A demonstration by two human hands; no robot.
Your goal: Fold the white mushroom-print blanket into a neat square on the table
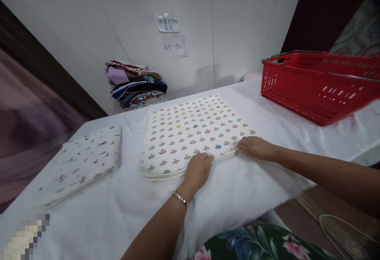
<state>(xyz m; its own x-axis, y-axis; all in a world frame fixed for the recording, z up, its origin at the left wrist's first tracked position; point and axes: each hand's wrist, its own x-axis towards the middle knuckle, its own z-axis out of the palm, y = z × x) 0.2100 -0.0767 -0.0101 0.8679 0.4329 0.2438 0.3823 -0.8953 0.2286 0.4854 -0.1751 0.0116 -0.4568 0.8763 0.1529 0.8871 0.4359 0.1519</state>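
A white cloth (pixel 190 133) printed with grey, red, blue and yellow mushroom-like shapes lies folded flat in layers in front of me. My left hand (pixel 198 169), with a silver bracelet at the wrist, grips the middle of its near edge, fingers on top and the thumb hidden. At the near right corner, my right hand (pixel 255 148) pinches the same cloth, its fingers closed over the edge. Left of this cloth, and apart from it, rests a second folded white cloth (pixel 89 159) with small dark and grey prints.
A red plastic basket (pixel 297 89) with metal handles stands on the right of the white-covered table (pixel 124 212). Behind the table is a stack of folded fabrics (pixel 138 85) against the wall. Two paper signs (pixel 173 46) hang above. Part of a person shows at lower left, pixelated.
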